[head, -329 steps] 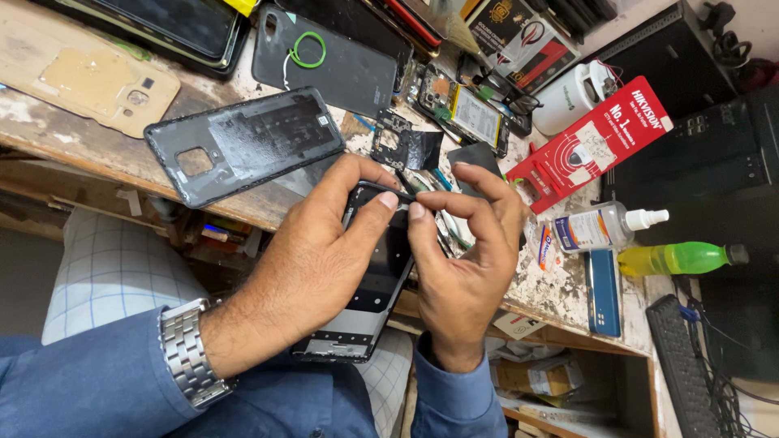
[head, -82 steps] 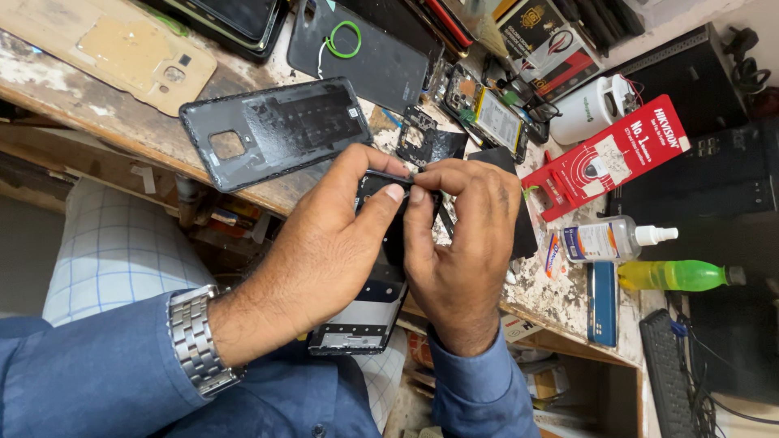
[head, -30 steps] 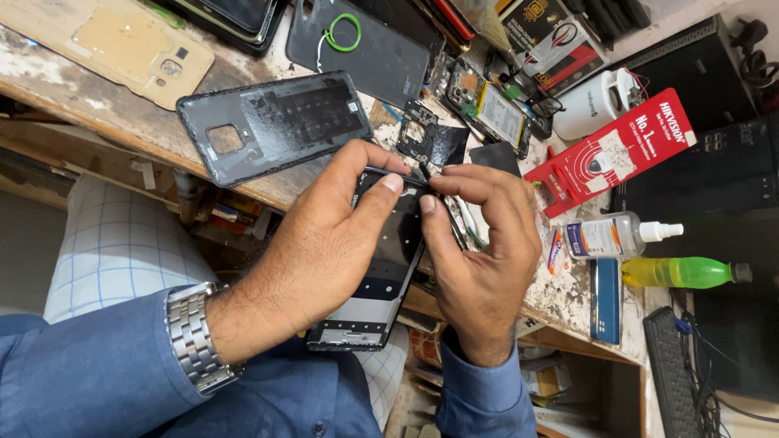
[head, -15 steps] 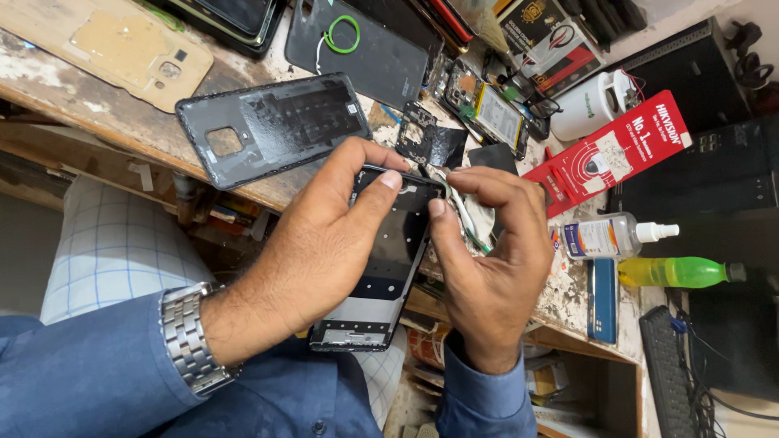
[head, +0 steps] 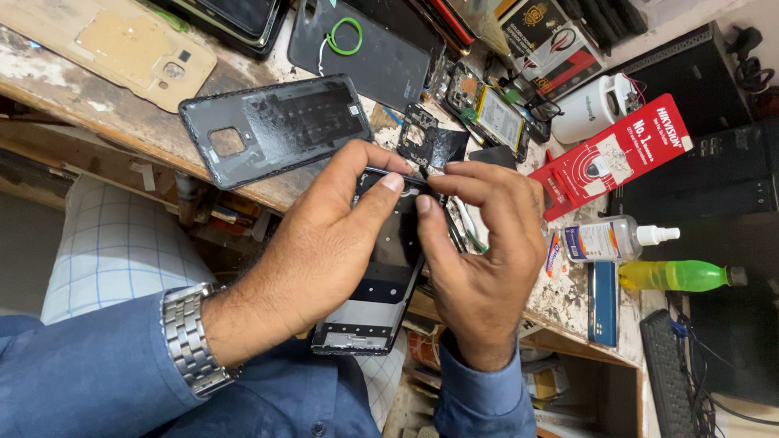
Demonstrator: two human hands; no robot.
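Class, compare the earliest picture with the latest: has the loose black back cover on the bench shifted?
No. The black back cover lies in the same spot beside the tan cover, at the bench edge; only the camera shifted.

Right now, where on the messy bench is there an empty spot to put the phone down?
Bare wood shows along the bench's near edge, between the tan back cover and the black back cover. A smaller speckled patch lies below the clear bottle, beside the blue phone. The back, around the red box, is crowded.

Both hands, left hand (head: 324, 243) and right hand (head: 483, 268), on opened phone (head: 381, 284)
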